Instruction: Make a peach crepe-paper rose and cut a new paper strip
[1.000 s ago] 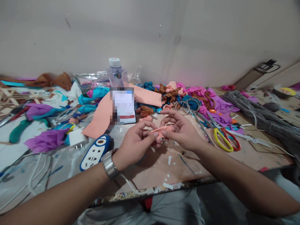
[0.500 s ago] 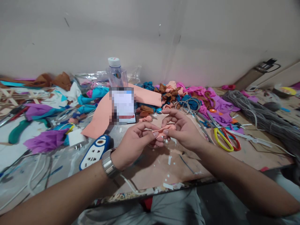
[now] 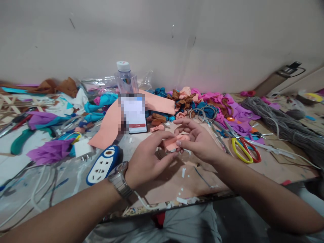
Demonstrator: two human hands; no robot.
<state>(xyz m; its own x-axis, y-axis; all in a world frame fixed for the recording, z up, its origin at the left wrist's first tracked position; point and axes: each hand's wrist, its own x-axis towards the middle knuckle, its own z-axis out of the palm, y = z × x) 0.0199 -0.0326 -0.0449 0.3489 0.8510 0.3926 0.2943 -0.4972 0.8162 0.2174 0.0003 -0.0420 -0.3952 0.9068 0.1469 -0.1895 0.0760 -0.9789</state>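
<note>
A small peach crepe paper piece (image 3: 171, 144) is held between my two hands above the table. My right hand (image 3: 198, 141) pinches its right end, which looks gathered, between thumb and fingers. At the paper's left side is my left hand (image 3: 150, 157), thumb below and fingers curled behind; its wrist wears a metal watch. The left fingertips are partly hidden by the paper. Just beyond my hands lies a crumpled peach paper rosette (image 3: 157, 128). Long peach paper strips (image 3: 106, 130) lie around a phone (image 3: 138, 126) that leans on a clear bottle (image 3: 126, 81).
Scissors with yellow and red handles (image 3: 241, 150) lie to the right, near a grey yarn bundle (image 3: 268, 116). A blue and white power strip (image 3: 102, 165) and white charger (image 3: 83, 148) are left. Coloured paper flowers (image 3: 210, 101) line the back. The table's front edge (image 3: 162, 206) is close.
My left hand has turned over, its back now facing up and its thumb moved below the paper. The peach paper appears folded flatter. My right hand keeps its pinch nearly in place.
</note>
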